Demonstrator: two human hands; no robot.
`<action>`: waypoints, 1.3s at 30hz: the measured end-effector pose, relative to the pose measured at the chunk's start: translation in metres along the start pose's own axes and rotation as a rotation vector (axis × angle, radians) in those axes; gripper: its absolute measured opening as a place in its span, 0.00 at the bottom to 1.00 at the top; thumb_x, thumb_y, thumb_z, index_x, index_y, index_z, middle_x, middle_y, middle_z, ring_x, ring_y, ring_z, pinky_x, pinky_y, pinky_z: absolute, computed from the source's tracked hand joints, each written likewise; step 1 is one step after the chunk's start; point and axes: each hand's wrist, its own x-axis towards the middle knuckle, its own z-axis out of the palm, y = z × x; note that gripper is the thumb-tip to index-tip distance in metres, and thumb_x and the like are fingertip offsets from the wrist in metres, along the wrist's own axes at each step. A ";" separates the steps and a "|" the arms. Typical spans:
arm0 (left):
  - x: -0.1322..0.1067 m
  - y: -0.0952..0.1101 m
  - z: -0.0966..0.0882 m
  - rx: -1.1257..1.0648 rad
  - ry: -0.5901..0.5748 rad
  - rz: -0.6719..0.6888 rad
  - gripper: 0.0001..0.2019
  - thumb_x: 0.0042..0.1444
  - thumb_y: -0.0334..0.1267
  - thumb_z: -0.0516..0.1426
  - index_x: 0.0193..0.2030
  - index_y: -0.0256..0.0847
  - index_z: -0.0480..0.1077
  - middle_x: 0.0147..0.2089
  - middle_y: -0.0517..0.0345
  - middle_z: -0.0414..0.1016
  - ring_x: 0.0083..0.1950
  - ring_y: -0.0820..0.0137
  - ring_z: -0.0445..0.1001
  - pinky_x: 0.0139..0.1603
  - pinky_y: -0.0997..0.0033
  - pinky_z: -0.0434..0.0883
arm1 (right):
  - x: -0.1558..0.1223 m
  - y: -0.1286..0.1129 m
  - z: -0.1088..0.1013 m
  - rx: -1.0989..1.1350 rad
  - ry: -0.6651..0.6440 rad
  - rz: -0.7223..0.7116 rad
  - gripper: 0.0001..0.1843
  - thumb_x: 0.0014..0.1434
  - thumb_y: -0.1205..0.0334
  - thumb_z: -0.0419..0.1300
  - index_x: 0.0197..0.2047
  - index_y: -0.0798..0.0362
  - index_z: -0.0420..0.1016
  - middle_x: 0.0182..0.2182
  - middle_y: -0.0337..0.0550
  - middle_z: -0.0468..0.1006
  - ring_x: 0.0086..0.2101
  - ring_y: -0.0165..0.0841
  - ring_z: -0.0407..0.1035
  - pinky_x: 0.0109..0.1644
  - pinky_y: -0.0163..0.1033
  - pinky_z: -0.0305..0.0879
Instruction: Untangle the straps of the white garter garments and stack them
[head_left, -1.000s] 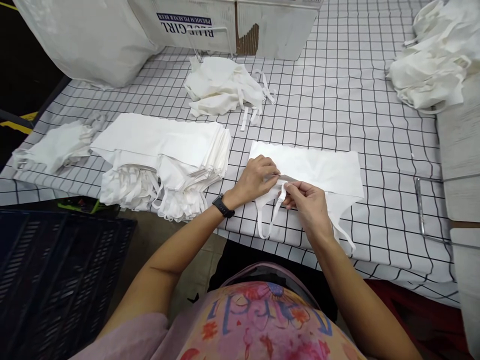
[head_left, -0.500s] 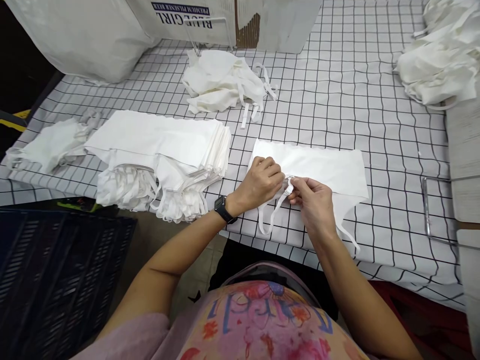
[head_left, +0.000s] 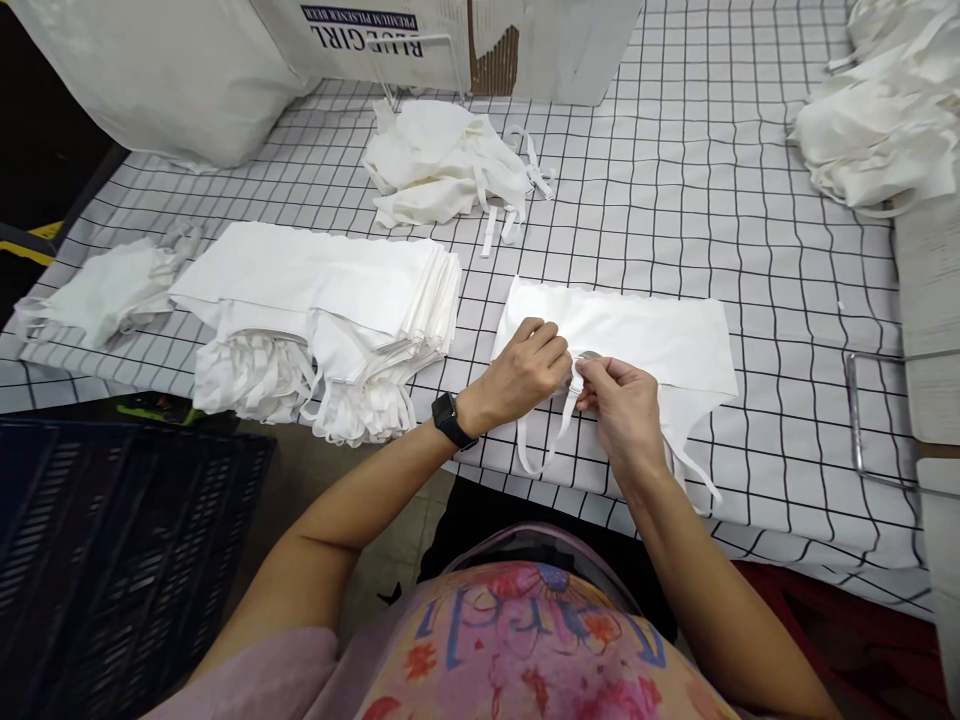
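Observation:
A white camisole [head_left: 637, 335] lies flat in front of me, its wide body away from me and its thin straps towards the table's front edge. My left hand [head_left: 525, 372] is closed over the left part of the camisole, fingers curled down at the base of a strap. Just to its right, my right hand [head_left: 624, 402] pinches the same white strap [head_left: 571, 400] between thumb and forefinger. A small greyish, shiny piece shows at the right fingertips, too small to name. The strap's loose loop hangs below both hands. A second strap [head_left: 699, 472] trails beside my right wrist.
Left of my hands is a neat stack of white camisoles [head_left: 322, 270] with bunched straps. Loose white garments lie in heaps behind [head_left: 450, 165], at far left [head_left: 112, 285] and far right [head_left: 877, 140]. A carton [head_left: 555, 50] and a white bag [head_left: 195, 80] stand at the back.
My hands have shifted only slightly, with the left knuckles turned a little and the right fingers drawn closer around the strap. The strap now hangs straighter from the pinch.

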 end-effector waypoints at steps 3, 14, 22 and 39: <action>0.001 -0.001 0.001 -0.070 -0.011 -0.031 0.18 0.70 0.24 0.47 0.30 0.40 0.67 0.32 0.55 0.70 0.40 0.65 0.67 0.51 0.60 0.69 | 0.002 0.001 -0.001 -0.005 -0.041 0.021 0.12 0.54 0.62 0.70 0.23 0.53 0.75 0.19 0.35 0.71 0.19 0.23 0.63 0.24 0.32 0.62; -0.001 -0.002 0.006 -0.072 0.060 -0.032 0.18 0.70 0.27 0.48 0.28 0.40 0.68 0.30 0.54 0.70 0.38 0.65 0.67 0.47 0.61 0.70 | 0.008 -0.002 -0.007 -0.008 -0.185 0.124 0.15 0.46 0.55 0.77 0.26 0.56 0.78 0.20 0.36 0.73 0.18 0.22 0.59 0.20 0.31 0.55; -0.017 -0.003 -0.005 -0.031 -0.066 -0.124 0.13 0.67 0.23 0.50 0.40 0.37 0.75 0.40 0.51 0.78 0.47 0.62 0.73 0.53 0.57 0.69 | -0.022 0.008 -0.019 -0.327 -0.194 -0.045 0.18 0.57 0.46 0.71 0.37 0.54 0.81 0.28 0.42 0.81 0.24 0.30 0.71 0.27 0.35 0.69; -0.022 -0.016 0.003 -0.091 -0.277 -0.542 0.32 0.74 0.56 0.43 0.80 0.47 0.49 0.81 0.47 0.49 0.82 0.48 0.45 0.77 0.23 0.43 | 0.036 -0.020 -0.133 -1.351 0.059 -0.267 0.41 0.74 0.38 0.34 0.80 0.52 0.50 0.79 0.52 0.43 0.77 0.50 0.36 0.75 0.73 0.33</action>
